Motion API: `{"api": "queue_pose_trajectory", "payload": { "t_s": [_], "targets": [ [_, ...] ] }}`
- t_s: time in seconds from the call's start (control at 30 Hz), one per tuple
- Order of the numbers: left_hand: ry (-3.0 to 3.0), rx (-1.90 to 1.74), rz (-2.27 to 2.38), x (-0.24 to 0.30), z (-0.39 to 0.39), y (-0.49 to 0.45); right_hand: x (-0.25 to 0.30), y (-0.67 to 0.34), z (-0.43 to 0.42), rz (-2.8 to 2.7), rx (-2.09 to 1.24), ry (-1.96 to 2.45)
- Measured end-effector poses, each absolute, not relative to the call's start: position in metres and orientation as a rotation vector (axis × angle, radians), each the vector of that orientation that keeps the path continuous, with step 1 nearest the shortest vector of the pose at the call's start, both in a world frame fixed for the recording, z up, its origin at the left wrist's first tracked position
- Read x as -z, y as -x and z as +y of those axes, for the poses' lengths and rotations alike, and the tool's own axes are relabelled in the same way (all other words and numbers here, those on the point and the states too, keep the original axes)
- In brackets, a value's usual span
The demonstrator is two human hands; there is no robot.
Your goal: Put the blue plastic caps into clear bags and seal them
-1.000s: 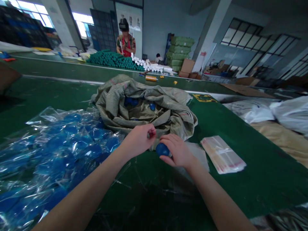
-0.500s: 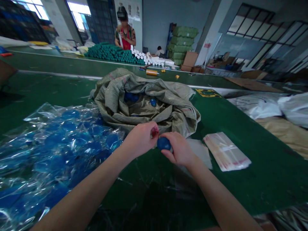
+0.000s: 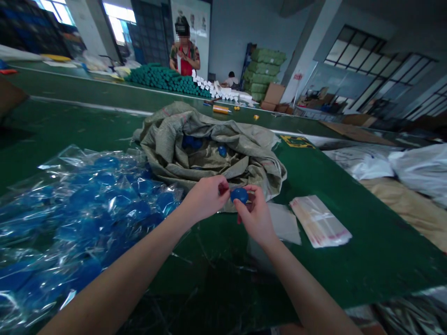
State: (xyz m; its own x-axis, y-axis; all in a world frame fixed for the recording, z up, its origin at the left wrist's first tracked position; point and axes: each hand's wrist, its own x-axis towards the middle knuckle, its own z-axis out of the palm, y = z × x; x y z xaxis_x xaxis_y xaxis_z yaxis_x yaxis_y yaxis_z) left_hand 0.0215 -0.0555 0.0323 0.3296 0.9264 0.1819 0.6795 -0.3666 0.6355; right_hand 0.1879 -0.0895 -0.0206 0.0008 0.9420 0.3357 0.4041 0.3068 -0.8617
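Note:
My right hand [image 3: 256,215] is closed around a small round blue piece [image 3: 239,194], held just above the green table [image 3: 370,251]. My left hand [image 3: 206,197] is pinched shut right beside it, with something small and reddish at its fingertips that I cannot make out. Both hands hover in front of a crumpled grey-green woven sack [image 3: 213,149] that lies open with more blue pieces [image 3: 191,142] inside.
A heap of blue pieces sealed in clear bags [image 3: 80,209] covers the table at my left. A stack of flat clear bags [image 3: 319,221] lies right of my hands. White sacks [image 3: 398,163] sit far right. A person [image 3: 185,49] stands at a far table with green rolls [image 3: 164,79].
My right hand has lifted and turned the blue piece up towards the left hand's fingertips. The left hand has stayed pinched in about the same place.

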Motion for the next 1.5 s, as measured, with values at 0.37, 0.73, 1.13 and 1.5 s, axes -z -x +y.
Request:
{"api": "queue_pose_trajectory", "payload": {
  "t_s": [0.37,0.73,1.13,1.5],
  "targets": [
    [-2.118,-0.780,1.366,-0.033,-0.052,-0.017,0.017,-0.191,-0.096,-1.793,-0.196,1.191],
    [-2.064,-0.823,1.305,-0.026,-0.048,-0.017,0.026,-0.195,-0.101,-1.925,0.193,1.062],
    [-2.113,-0.797,1.336,-0.027,-0.049,-0.018,0.033,-0.191,-0.097,-1.832,0.144,1.147],
    [-2.192,-0.794,1.397,-0.026,-0.051,-0.019,0.024,-0.185,-0.099,-1.772,0.109,1.183]
  ]
}}
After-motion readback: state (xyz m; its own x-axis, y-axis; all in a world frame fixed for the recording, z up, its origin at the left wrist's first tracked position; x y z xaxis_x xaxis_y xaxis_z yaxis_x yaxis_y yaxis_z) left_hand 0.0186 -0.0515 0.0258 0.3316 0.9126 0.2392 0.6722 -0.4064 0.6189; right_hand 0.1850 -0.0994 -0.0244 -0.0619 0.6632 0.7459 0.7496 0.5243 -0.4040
